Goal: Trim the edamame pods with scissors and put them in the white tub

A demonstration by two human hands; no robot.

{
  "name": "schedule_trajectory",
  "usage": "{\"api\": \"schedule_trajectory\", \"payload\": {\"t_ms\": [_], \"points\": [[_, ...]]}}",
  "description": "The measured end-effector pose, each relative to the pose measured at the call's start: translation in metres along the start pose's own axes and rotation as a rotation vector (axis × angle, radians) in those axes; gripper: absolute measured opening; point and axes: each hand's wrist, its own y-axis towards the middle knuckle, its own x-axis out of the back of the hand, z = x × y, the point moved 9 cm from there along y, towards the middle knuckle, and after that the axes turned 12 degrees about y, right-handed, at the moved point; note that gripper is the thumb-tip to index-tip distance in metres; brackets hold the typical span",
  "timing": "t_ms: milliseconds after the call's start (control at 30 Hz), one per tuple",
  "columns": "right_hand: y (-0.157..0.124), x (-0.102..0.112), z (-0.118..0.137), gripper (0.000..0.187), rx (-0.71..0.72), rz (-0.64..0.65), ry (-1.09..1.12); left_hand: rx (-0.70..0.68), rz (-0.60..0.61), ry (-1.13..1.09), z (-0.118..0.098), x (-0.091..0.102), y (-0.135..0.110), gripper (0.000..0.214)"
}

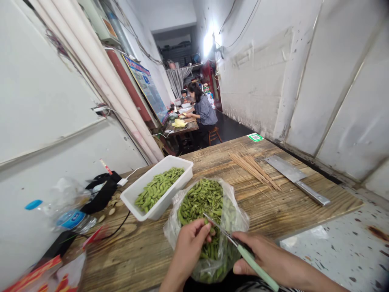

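My left hand (190,243) is pinched on a green bean pod over an open clear plastic bag (237,217) full of green pods (200,198). My right hand (264,255) grips scissors (234,243) with pale green handles; their blades point up-left at the pod in my left fingers. A white rectangular tub (179,162) holding more pods stands just behind the bag, to its left.
A bundle of bamboo skewers (253,168) and a cleaver (296,178) lie on the wooden table (304,207) to the right. A plastic water bottle (65,213), black cable and wrappers sit at the left. Another person (203,109) sits at a far table.
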Motion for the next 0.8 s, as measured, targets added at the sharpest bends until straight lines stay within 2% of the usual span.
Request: {"api": "schedule_trajectory", "payload": {"t_ms": [200, 333, 433, 500, 600, 700, 800], "points": [[0.000, 0.001, 0.002, 0.051, -0.013, -0.005, -0.065, -0.079, 0.053, 0.044, -0.011, -0.005, -0.004, 0.035], [0.003, 0.001, 0.000, 0.038, -0.021, -0.013, -0.061, -0.083, 0.081, 0.060, -0.016, -0.008, -0.008, 0.037], [0.006, 0.001, -0.006, 0.032, -0.041, -0.027, -0.028, -0.042, 0.099, 0.032, -0.009, -0.005, -0.005, 0.034], [0.007, 0.002, -0.009, 0.031, -0.035, -0.043, -0.011, -0.002, 0.054, -0.033, 0.003, 0.005, 0.002, 0.031], [0.009, 0.004, -0.013, 0.029, -0.012, -0.062, 0.014, 0.065, -0.139, -0.056, 0.032, 0.035, 0.020, 0.027], [0.009, 0.005, -0.015, 0.029, -0.002, -0.070, 0.033, 0.100, -0.313, 0.241, 0.052, 0.059, 0.038, 0.024], [0.009, 0.004, -0.016, 0.030, 0.000, -0.060, 0.060, 0.067, -0.293, 0.415, 0.056, 0.054, 0.053, 0.023]]}}
